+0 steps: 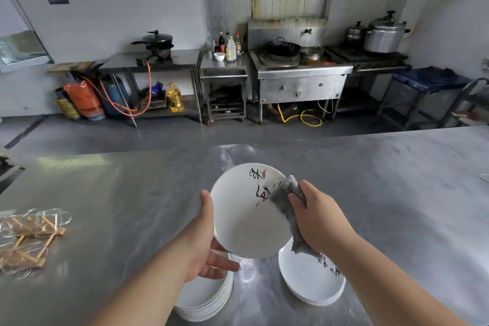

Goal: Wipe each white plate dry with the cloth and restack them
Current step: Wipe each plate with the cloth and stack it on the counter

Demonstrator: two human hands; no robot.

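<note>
Nearest the lens are my two hands. My left hand [203, 243] holds one white plate [246, 219] tilted above the table [132, 193], thumb clamped on the left rim and fingers spread beneath it. My right hand [317, 217] has its fingers closed round one grey cloth [284, 198], which is pressed against the plate's right inner side, beside black painted characters.

Under the hands, two stacks of plates stand apart on the table. The left stack [209, 299] is the taller and is partly covered by my left arm, so its rims cannot be counted reliably. The right stack [312, 280] is low, and my right arm and the cloth's hanging end hide part of it. Its top plate shows black characters.

At the table's left edge lies one clear-wrapped bundle [29, 238] of wooden sticks, cut off by the frame. Beyond the table, one stove [299, 69] carries one black wok [283, 47].
</note>
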